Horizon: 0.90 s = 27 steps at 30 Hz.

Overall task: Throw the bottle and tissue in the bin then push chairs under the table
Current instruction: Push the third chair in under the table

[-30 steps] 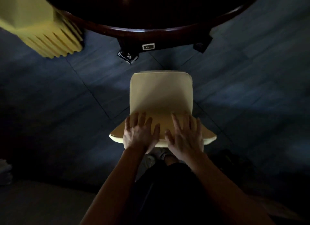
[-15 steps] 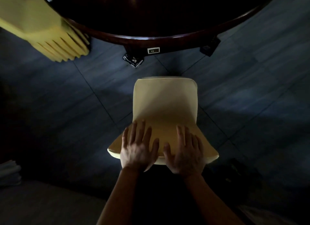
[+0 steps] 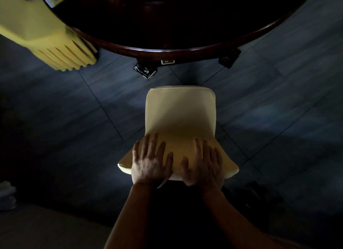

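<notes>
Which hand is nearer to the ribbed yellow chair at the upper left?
Left. The left hand lies on the near chair's backrest on the ribbed chair's side; the right hand lies farther away.

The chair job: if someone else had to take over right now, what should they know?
Left hand and right hand: both open, flat on the backrest top of the cream chair.
That chair stands clear of the round table, with floor showing between them.
A second yellow chair sits at the table's left edge.
Bottle, tissue and bin: not in view.
Left: push this chair in.
</notes>
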Available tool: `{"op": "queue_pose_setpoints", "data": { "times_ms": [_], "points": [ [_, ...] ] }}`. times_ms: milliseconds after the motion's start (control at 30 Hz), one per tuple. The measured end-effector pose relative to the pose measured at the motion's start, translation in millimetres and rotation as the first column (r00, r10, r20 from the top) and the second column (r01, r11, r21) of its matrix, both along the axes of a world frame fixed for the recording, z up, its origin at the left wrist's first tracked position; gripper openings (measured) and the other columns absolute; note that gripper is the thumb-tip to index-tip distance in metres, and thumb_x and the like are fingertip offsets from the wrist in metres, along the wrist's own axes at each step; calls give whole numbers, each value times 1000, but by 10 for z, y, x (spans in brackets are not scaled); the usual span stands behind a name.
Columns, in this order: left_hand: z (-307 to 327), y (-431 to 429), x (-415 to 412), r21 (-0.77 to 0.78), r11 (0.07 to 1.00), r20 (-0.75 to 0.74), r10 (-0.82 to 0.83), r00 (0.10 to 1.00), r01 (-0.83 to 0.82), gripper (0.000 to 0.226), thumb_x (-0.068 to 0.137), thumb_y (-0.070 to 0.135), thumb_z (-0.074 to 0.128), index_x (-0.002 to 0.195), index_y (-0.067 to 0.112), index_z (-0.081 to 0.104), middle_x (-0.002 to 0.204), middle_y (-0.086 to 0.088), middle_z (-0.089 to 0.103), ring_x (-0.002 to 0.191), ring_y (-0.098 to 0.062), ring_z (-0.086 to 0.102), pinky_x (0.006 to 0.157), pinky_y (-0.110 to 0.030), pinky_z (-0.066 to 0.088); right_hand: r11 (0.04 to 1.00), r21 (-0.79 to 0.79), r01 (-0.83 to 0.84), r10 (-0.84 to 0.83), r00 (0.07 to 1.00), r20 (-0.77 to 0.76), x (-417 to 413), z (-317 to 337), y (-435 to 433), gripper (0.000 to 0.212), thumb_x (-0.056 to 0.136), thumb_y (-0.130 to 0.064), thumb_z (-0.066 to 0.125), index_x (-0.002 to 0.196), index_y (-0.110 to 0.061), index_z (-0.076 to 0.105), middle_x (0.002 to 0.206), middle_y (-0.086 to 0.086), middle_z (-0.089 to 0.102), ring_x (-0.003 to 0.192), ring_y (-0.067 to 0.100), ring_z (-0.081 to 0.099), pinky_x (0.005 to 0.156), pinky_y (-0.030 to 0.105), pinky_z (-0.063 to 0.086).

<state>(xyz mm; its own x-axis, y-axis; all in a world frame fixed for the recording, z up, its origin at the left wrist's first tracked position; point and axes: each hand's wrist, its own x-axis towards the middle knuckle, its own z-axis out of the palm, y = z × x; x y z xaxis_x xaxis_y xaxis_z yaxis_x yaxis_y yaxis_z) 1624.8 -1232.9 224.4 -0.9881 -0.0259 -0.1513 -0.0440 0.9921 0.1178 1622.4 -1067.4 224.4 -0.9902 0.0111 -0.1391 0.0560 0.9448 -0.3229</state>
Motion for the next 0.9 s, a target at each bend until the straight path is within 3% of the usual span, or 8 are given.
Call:
{"op": "queue_pose_setpoints", "data": {
  "times_ms": [567,800,900],
  "points": [
    [19,-190,-1394,-1,1000,-68,6,998,-6,52,94,54,38,123,22,68,152,-4,51,144,-30,42,115,-56,29,999,18,-29,30,999,-34,-1400,6,-206,78,87,-52,47,155,-16,38,152,19,50,135,39,49,118,55,32],
    [82,-234,-2361,20,1000,71,-3,998,2,63,97,62,19,152,33,36,170,6,12,157,-21,3,123,-50,-1,995,81,-63,69,994,-81,-2363,31,-213,83,86,-57,48,156,-15,35,157,18,43,143,38,41,122,56,25],
    [61,-263,-2772,46,999,80,9,997,-13,65,98,64,18,154,33,30,170,6,9,157,-20,-1,123,-48,-5,992,108,-66,75,994,-82,-2782,3,-244,84,85,-59,47,157,-16,34,159,18,41,145,36,39,123,56,23]
  ]
}}
